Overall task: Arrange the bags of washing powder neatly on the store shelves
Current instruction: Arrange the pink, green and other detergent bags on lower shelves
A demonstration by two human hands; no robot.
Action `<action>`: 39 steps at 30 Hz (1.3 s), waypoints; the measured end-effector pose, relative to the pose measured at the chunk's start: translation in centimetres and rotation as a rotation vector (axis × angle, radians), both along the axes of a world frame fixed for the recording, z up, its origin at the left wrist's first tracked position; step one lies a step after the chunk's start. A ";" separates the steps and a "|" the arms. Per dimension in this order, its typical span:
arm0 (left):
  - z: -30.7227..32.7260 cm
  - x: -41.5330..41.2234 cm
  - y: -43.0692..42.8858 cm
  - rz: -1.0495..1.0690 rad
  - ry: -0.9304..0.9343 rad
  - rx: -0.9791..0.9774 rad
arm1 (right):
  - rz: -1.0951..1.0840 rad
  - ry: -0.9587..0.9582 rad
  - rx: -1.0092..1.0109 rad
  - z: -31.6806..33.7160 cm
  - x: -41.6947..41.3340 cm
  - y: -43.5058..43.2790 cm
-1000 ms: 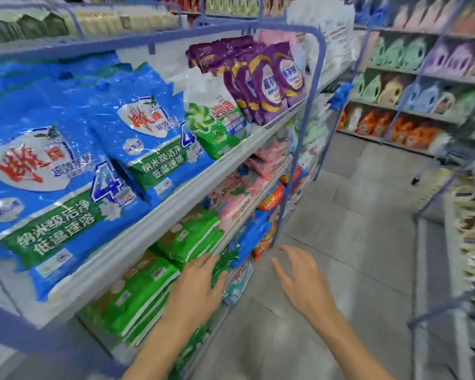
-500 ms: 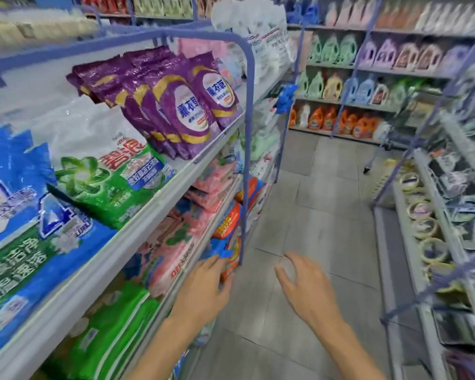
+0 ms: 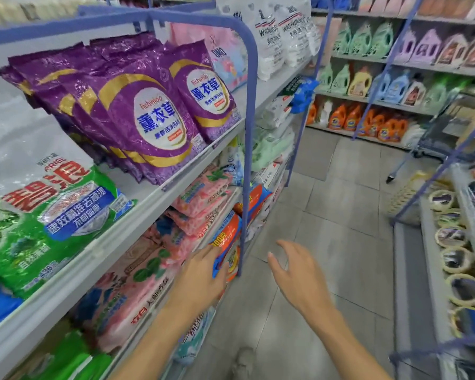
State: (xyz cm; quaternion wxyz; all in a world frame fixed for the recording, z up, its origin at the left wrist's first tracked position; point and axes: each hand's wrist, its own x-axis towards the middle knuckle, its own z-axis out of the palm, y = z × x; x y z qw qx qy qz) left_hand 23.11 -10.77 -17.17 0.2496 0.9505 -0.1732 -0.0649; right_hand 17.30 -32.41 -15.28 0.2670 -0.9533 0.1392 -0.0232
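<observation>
Past the green bags (image 3: pixel 72 360) now, your flat left hand (image 3: pixel 200 278) touches the orange bag (image 3: pixel 226 234), likely next to straighten; right hand (image 3: pixel 299 275) relaxed, empty.

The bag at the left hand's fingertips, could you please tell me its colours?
The bag is orange with a blue edge; head view.

bright even light, glare on purple bags (image 3: pixel 137 105), blurred, warped edges.

To your right the floor tiles (image 3: pixel 340 215) lie open; to your left, packed pink bags (image 3: pixel 200 194) and the blue upright post (image 3: pixel 248 160) block you.
</observation>
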 end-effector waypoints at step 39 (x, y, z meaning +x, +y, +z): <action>-3.2 36.8 -35.8 0.911 0.147 -0.070 | 0.813 0.118 0.039 -2.4 54.7 -31.6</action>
